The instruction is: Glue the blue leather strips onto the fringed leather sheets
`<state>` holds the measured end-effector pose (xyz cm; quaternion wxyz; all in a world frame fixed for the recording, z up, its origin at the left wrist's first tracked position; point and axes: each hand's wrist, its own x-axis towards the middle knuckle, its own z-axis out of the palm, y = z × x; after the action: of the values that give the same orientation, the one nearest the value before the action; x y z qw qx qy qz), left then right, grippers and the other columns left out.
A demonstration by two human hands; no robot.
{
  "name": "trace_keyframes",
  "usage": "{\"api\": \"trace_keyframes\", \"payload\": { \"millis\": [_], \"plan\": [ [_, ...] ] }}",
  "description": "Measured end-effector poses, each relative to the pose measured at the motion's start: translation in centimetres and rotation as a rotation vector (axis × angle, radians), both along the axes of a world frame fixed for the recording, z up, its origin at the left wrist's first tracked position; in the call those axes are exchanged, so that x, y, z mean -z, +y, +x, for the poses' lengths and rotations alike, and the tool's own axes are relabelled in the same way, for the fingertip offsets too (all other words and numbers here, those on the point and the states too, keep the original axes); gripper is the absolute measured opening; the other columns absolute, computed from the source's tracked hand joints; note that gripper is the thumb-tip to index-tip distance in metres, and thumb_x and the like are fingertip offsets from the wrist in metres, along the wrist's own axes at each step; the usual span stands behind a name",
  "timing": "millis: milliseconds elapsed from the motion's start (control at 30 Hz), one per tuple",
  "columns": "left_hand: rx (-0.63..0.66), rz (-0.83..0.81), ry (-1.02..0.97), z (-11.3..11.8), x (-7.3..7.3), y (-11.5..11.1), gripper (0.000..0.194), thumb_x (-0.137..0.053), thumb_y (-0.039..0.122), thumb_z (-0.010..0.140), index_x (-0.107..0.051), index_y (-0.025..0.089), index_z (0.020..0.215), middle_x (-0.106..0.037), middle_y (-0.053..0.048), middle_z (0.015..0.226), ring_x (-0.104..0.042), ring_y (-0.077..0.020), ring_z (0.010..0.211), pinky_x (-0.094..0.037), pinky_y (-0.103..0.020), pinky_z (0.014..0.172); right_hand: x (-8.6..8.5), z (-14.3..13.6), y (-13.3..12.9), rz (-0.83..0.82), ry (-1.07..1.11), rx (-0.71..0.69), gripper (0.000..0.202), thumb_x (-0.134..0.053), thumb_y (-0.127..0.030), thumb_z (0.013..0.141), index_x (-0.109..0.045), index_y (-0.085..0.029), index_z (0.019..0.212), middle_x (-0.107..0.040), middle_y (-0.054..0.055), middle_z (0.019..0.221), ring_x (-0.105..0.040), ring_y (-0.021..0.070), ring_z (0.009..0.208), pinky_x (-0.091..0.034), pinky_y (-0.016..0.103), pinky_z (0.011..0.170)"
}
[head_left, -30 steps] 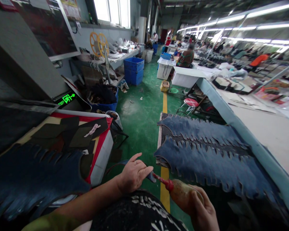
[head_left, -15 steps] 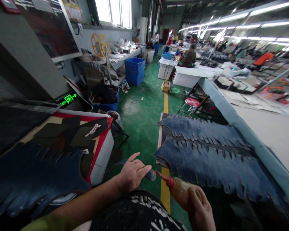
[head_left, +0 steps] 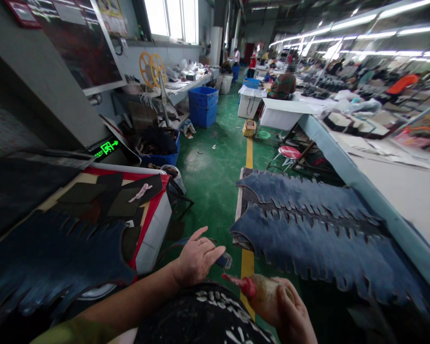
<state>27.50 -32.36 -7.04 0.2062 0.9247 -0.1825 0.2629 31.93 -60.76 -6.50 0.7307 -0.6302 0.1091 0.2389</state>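
Note:
My left hand [head_left: 196, 258] is closed over a narrow dark blue strap [head_left: 223, 260], its rounded end sticking out past the fingertips. The rest of the strap trails behind the hand to the left. In my right hand [head_left: 294, 313] is a squeeze bottle [head_left: 263, 297], yellowish and stained, tilted with its red nozzle pointing left. The nozzle tip sits just below the strap's end, with a small gap between them. Blue fringed leather pieces [head_left: 308, 239] lie in stacks to the right, and another blue fringed piece [head_left: 68, 253] is on the left.
A red-edged table [head_left: 154, 210] on the left carries dark flat pieces and a pink cord. Blue bins [head_left: 203, 106] line the aisle's left side. To the right stand a red stool [head_left: 289, 152] and a long table [head_left: 390, 177]. People sit and stand farther back.
The bottle's nozzle has moved down and slightly left, away from the strap's end. My left hand keeps its hold almost in place. The view has shifted slightly.

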Motion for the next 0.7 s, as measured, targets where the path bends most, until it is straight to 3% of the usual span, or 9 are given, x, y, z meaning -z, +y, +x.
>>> {"api": "trace_keyframes", "payload": {
  "millis": [200,433,533,700],
  "plan": [
    [-0.009,-0.013,0.021,-0.6,0.0,-0.6,0.035,-0.041,0.016,0.086,-0.061,0.015,0.115,-0.062,-0.003,0.076,-0.056,-0.0158,0.073,-0.034,-0.053,0.108,0.2,0.8,-0.1,-0.057,-0.037,0.016,0.037,-0.073,-0.051,0.07,-0.064,-0.021,0.091,-0.072,0.006,0.094,-0.069,0.0247,0.082,-0.056,0.033,0.07],
    [-0.057,0.008,0.045,-1.8,-0.1,-0.7,0.034,-0.042,0.016,0.085,-0.061,0.014,0.114,-0.062,-0.003,0.077,-0.056,-0.0164,0.074,-0.033,-0.052,0.108,-0.4,-0.4,0.0,0.042,-0.012,-0.029,0.034,-0.072,-0.049,0.072,-0.063,-0.024,0.093,-0.071,0.002,0.087,-0.067,0.02,0.073,-0.054,0.029,0.063],
    [-0.074,0.013,0.049,-2.5,-0.6,-0.8,0.033,-0.042,0.016,0.086,-0.06,0.015,0.114,-0.062,-0.004,0.077,-0.057,-0.0164,0.075,-0.034,-0.052,0.108,-0.1,0.3,-0.2,-0.037,-0.071,-0.068,0.037,-0.074,-0.051,0.069,-0.064,-0.022,0.09,-0.07,0.003,0.084,-0.066,0.0199,0.071,-0.053,0.028,0.062],
    [-0.134,0.035,0.066,-4.0,-1.3,-0.9,0.032,-0.041,0.015,0.088,-0.061,0.015,0.112,-0.062,-0.002,0.076,-0.056,-0.0151,0.073,-0.033,-0.051,0.109,0.8,1.2,0.2,-0.128,-0.159,0.003,0.037,-0.073,-0.052,0.07,-0.064,-0.02,0.088,-0.069,0.003,0.083,-0.064,0.0169,0.072,-0.053,0.023,0.064]
  ]
}}
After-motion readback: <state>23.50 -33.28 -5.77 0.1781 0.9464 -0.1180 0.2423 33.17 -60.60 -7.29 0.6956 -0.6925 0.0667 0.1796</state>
